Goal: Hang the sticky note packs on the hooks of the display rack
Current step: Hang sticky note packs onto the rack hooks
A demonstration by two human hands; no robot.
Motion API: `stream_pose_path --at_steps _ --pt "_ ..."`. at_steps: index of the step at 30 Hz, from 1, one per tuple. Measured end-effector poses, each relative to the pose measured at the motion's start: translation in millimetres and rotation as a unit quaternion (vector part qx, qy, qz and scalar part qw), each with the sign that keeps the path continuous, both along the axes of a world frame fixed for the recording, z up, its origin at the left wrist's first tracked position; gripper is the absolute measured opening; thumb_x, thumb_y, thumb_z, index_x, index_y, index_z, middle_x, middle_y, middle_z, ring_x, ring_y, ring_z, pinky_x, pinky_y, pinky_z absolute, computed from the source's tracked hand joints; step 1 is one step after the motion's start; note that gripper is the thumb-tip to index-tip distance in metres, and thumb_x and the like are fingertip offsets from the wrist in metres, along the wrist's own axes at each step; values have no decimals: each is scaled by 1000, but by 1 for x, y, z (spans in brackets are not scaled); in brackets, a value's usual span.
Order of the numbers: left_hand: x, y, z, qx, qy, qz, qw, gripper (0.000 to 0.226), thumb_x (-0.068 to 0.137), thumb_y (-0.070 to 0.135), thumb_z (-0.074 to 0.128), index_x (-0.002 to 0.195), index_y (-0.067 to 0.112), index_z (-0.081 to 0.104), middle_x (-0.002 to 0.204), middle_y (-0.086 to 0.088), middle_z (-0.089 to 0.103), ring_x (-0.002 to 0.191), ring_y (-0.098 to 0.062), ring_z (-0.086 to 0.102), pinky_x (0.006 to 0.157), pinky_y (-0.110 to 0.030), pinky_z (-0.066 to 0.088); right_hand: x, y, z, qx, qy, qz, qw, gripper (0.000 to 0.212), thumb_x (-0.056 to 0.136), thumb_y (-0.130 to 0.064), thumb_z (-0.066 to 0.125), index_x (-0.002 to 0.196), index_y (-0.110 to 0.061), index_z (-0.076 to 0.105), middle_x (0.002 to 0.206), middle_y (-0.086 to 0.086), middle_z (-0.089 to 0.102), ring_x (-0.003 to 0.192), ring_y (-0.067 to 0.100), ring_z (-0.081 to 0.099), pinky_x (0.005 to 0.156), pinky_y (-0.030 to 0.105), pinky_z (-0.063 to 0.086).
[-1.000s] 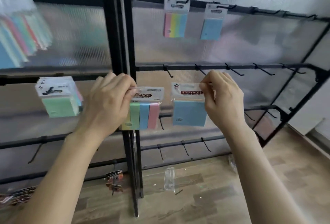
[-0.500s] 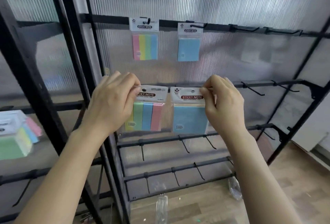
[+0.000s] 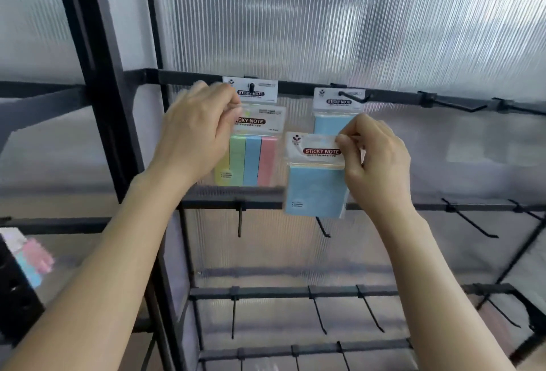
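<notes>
While the top rail (image 3: 295, 88) sits just above both hands, the left hand (image 3: 195, 134) pinches a striped pack (image 3: 254, 161) by its header and the right hand (image 3: 378, 164) pinches a blue pack (image 3: 313, 190); each header hole likely needs squaring to the hooks (image 3: 251, 87) before sliding on.

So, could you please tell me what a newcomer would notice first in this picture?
Two raised hands fill the centre: the left hand pinches a striped pack, the right hand a blue pack. Just behind them, two matching packs already hang from the top bar. Below, bare hooks line the lower bars.
</notes>
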State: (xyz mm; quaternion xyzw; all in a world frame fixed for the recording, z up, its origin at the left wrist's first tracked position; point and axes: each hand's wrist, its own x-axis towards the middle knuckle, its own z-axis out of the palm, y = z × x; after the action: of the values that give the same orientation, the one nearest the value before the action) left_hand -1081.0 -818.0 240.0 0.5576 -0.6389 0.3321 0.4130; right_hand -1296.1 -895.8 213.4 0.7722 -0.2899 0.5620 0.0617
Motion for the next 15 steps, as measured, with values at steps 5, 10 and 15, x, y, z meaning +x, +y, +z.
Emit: stream_pose_path --at_steps 5,10,15 --pt "-3 -14 16 -2 11 10 1000 11 93 12 48 88 4 55 83 6 48 81 -11 38 75 -28 26 4 -17 2 -1 -6 28 1000 8 83 -13 47 75 -16 46 75 -7 50 72 14 44 58 26 25" --pt "-8 -23 27 -3 20 30 999 11 93 13 44 84 12 48 82 6 48 79 -11 37 74 -25 20 10 -30 3 2 -7 65 998 9 83 -14 47 75 -18 45 75 -9 48 71 13 44 59 27 27" --pt "-9 -25 28 25 51 43 997 13 94 12 43 82 16 45 80 7 46 77 -14 37 72 -25 19 10 -39 3 2 -17 77 997 8 83 -12 49 75 -10 51 74 -10 48 71 12 44 59 29 30"
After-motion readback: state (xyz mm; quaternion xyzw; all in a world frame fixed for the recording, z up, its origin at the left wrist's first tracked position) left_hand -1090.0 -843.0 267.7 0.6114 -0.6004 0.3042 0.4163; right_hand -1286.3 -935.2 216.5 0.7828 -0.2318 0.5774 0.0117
